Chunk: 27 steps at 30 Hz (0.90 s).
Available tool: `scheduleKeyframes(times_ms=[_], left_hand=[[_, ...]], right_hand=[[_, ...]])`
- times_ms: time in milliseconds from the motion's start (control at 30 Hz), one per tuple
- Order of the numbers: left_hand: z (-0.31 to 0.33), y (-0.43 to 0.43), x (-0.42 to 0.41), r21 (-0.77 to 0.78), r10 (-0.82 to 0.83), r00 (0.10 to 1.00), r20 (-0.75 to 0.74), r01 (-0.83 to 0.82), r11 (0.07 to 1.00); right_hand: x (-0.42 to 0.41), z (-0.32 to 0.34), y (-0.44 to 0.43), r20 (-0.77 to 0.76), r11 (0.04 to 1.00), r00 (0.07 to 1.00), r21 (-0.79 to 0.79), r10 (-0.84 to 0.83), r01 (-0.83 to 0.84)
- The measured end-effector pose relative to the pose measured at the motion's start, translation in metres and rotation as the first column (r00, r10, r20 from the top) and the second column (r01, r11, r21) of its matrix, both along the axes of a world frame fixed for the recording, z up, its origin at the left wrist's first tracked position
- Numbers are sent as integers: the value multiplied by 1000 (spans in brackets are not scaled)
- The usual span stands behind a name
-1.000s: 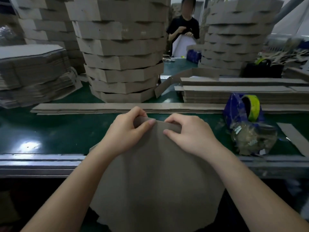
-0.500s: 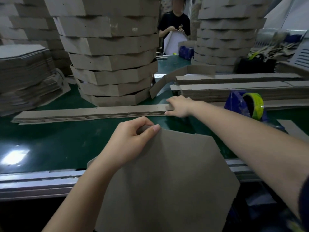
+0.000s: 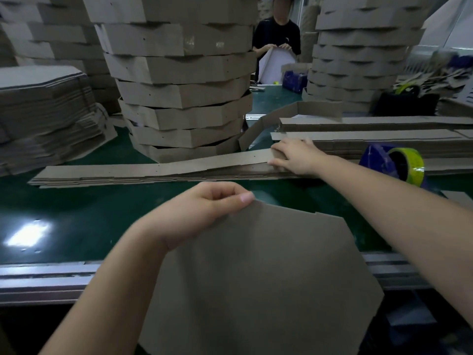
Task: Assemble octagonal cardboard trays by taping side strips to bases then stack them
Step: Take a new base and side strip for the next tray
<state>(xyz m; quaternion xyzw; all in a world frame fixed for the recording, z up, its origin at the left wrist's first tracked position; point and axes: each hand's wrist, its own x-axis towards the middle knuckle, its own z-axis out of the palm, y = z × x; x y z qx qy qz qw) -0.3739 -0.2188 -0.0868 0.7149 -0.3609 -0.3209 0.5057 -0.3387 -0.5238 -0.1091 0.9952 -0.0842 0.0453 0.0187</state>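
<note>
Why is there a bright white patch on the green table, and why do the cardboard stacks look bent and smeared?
Head view: the patch is glare on the glossy green table; the wide-angle lens bows the tray stack; the flat pile at far left is smeared; the left hand pinching the base and the right hand gripping the side strip have soft, slightly blurred edges.

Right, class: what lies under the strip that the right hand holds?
A flat stack of more strips on the green table. The right hand hides how the strip and stack meet there.
</note>
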Motion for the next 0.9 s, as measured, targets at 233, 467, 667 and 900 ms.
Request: scheduleKeyframes(times_ms=[233,467,667,900], left_hand=[[-14,-13,66,7,166,929,-330,-174,985],[-27,-47,94,-201,134,776,-616,-319,926],[-24,-81,101,-402,91,732,-675,-468,787],[-6,-101,109,-426,141,632,-762,-653,626]], right_hand=[[-22,15,-3,153,998,988,47,22,-29],[-25,17,-3,179,996,984,79,14,-28],[-16,11,4,185,996,983,88,5,-22],[-20,0,-4,209,998,977,68,-32,18]])
